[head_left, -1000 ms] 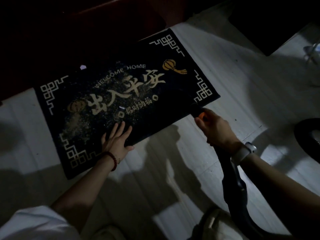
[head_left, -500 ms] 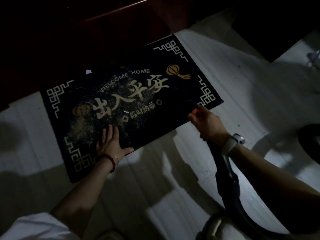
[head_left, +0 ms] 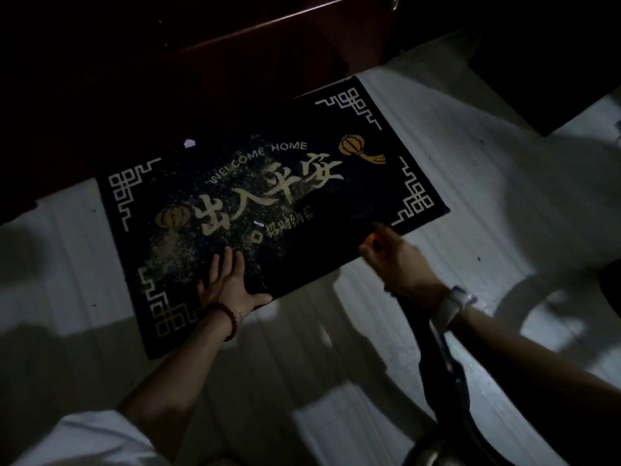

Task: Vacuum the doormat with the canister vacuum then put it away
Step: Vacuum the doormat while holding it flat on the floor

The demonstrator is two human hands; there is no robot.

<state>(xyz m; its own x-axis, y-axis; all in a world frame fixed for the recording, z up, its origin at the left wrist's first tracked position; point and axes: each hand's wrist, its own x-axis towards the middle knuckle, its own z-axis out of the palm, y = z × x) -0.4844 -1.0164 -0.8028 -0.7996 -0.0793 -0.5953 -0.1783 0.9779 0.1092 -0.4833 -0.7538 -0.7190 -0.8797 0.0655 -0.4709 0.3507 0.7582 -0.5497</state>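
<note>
Dim light falls on a pale floor (head_left: 453, 156), where the doormat (head_left: 369, 136) lies flat, its far edge against dark wooden furniture (head_left: 235, 45). Its long axis runs from lower left to upper right. Pale grit (head_left: 168, 250) speckles its left half and centre; the right half looks darker and cleaner.

Left hand (head_left: 228, 280) presses flat on the near edge, fingers straight and close together, pinning the mat. Right hand (head_left: 393, 260) curls around the vacuum's nozzle end at the near right edge, with the hose (head_left: 440, 371) trailing back under the wrist. The nozzle tip itself is lost in shadow.

The remaining grit lies to the left of the right hand and just beyond the left hand's fingertips, so the next stroke likely runs leftward along the long axis.
</note>
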